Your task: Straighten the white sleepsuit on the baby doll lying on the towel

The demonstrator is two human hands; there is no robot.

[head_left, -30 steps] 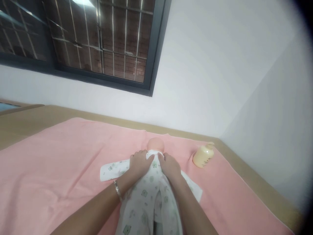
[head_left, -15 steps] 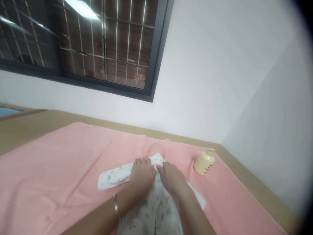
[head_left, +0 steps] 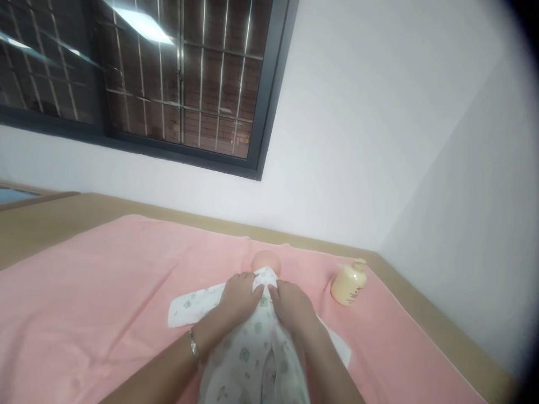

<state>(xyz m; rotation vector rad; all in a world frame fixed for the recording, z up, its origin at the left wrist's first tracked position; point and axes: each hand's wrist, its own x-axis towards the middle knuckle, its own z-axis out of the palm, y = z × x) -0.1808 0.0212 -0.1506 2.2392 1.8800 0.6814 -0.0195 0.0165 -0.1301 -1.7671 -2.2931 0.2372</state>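
Note:
A white baby garment with a green print lies over a doll, its sleeves spread to both sides. Above the collar shows the doll's smooth round head. My left hand, with a bracelet at the wrist, grips the garment's upper part left of the middle. Opposite it, my right hand has its fingers closed on the same cloth just right of the middle. The two thumbs are close together but apart. The doll's body is hidden under the cloth.
A pink sheet covers much of the wooden surface. On it, right of my hands, stands a cream pump bottle. Behind are a white wall and a dark-framed window with bars.
My left hand has shifted slightly left and its thumb has moved away from the middle, showing more of the garment's front. The camera view has tilted slightly.

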